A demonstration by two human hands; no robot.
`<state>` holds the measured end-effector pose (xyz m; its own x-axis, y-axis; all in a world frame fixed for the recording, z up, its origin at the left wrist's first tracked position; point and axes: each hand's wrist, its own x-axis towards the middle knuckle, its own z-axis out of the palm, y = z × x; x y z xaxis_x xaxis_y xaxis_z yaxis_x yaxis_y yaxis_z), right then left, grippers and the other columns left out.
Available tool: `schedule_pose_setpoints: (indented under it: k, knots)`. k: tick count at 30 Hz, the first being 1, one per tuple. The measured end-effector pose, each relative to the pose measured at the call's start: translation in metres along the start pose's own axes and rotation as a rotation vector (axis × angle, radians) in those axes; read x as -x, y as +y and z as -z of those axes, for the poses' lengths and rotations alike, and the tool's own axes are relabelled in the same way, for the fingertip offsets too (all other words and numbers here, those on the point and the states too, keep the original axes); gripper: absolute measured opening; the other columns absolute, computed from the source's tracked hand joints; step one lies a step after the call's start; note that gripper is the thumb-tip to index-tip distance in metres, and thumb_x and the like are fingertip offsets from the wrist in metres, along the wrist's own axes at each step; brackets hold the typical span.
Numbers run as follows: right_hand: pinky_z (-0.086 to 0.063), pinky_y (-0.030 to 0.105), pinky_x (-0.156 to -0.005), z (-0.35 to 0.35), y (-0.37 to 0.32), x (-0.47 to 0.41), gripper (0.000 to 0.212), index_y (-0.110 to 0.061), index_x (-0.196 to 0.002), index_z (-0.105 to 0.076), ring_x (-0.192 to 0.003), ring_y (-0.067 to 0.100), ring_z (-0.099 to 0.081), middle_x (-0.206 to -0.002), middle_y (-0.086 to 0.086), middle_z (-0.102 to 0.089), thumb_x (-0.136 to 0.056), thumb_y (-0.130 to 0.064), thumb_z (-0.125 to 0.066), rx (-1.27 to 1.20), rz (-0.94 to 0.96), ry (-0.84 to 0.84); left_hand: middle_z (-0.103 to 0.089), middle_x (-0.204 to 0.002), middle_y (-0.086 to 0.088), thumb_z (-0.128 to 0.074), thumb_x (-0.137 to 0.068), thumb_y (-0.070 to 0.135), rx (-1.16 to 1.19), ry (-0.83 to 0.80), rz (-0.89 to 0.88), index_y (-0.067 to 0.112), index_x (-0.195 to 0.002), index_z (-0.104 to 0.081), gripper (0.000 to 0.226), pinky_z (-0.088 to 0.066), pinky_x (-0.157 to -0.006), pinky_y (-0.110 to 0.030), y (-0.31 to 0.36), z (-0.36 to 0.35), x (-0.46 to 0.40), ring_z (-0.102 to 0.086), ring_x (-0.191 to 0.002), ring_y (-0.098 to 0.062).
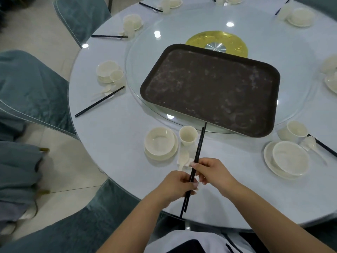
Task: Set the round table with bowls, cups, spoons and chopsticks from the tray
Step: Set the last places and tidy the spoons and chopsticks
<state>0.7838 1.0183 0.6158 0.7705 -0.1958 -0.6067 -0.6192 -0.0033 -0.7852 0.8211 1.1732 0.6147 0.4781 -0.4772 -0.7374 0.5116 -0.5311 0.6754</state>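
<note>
Two hands on one pair of chopsticks (196, 159): our left hand (175, 185) has its fingers (186, 181) curled round the lower shafts, and our right hand (209, 172) pinches them just above with thumb and fingertips. Long axis runs away from us, tips toward the tray (209, 88), butt ends past the desk (118, 125) edge. Target slot lies just left of the sticks: spoon (183, 159), cup (188, 136), bowl (159, 141), no chopsticks there yet. We judge the left hand nearer for the drop. Tray looks bare, so likely the last setting.
</note>
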Motion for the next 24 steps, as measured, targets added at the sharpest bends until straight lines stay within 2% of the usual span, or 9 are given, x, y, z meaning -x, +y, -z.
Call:
schedule_pose_setpoints:
  k: [3,6,8,11,14,20,24]
  knots:
    - [-0.048,0.023,-0.05,-0.003,0.016,-0.005,0.024,-0.005,-0.075,-0.066,-0.05,0.012,-0.056,-0.061,0.002,-0.061,-0.089,-0.024,-0.069,-0.083,-0.12,0.068,-0.074,-0.08,-0.002,-0.064,-0.093,0.024,-0.067,0.03,0.036,0.008,-0.094,-0.07,0.018,-0.056,-0.072,-0.017,-0.018,-0.006,-0.006,-0.071,-0.071,-0.009]
    - [-0.048,0.021,-0.048,-0.005,0.029,-0.01,0.02,-0.004,-0.079,-0.066,-0.047,0.011,-0.055,-0.064,0.006,-0.059,-0.089,-0.021,-0.069,-0.147,-0.217,0.12,-0.072,-0.074,0.003,-0.057,-0.096,0.032,-0.107,0.016,0.102,0.012,-0.091,-0.068,0.024,-0.054,-0.068,-0.021,-0.034,-0.011,-0.009,-0.067,-0.066,-0.007]
    - [-0.047,0.02,-0.047,-0.007,0.035,-0.013,0.019,-0.003,-0.083,-0.068,-0.046,0.011,-0.053,-0.063,0.005,-0.058,-0.089,-0.021,-0.07,-0.167,-0.261,0.135,-0.071,-0.073,0.001,-0.055,-0.097,0.035,-0.006,-0.021,0.174,0.017,-0.096,-0.066,0.022,-0.057,-0.068,-0.028,-0.04,-0.014,-0.008,-0.068,-0.067,-0.012]
    - [-0.046,0.021,-0.046,-0.012,0.04,-0.017,0.017,-0.006,-0.08,-0.069,-0.045,0.011,-0.051,-0.058,0.003,-0.056,-0.087,-0.022,-0.072,-0.189,-0.285,0.139,-0.071,-0.083,-0.007,-0.053,-0.098,0.035,0.173,-0.086,0.258,0.021,-0.105,-0.065,0.02,-0.061,-0.071,-0.037,-0.046,-0.016,-0.004,-0.071,-0.071,-0.019]
    - [-0.048,0.022,-0.049,-0.014,0.046,-0.016,0.02,-0.004,-0.082,-0.071,-0.047,0.011,-0.052,-0.058,0.003,-0.058,-0.086,-0.023,-0.072,-0.179,-0.281,0.116,-0.069,-0.09,-0.012,-0.053,-0.099,0.034,0.231,-0.088,0.251,0.02,-0.108,-0.065,0.021,-0.061,-0.071,-0.039,-0.049,-0.017,-0.005,-0.071,-0.072,-0.021]
    - [-0.048,0.021,-0.05,-0.021,0.055,-0.008,0.022,-0.007,-0.074,-0.07,-0.049,0.011,-0.056,-0.056,0.003,-0.06,-0.088,-0.024,-0.07,-0.146,-0.238,0.051,-0.073,-0.08,-0.009,-0.054,-0.098,0.034,0.16,-0.035,0.172,0.018,-0.101,-0.069,0.022,-0.057,-0.06,-0.027,-0.051,-0.014,-0.016,-0.073,-0.07,-0.026]
    - [-0.048,0.02,-0.051,-0.025,0.057,-0.007,0.022,-0.006,-0.075,-0.071,-0.05,0.012,-0.057,-0.056,0.003,-0.062,-0.088,-0.023,-0.07,-0.154,-0.231,0.042,-0.074,-0.079,-0.005,-0.052,-0.098,0.034,0.099,-0.014,0.146,0.02,-0.095,-0.07,0.023,-0.06,-0.071,-0.031,-0.056,-0.014,-0.022,-0.073,-0.072,-0.023]
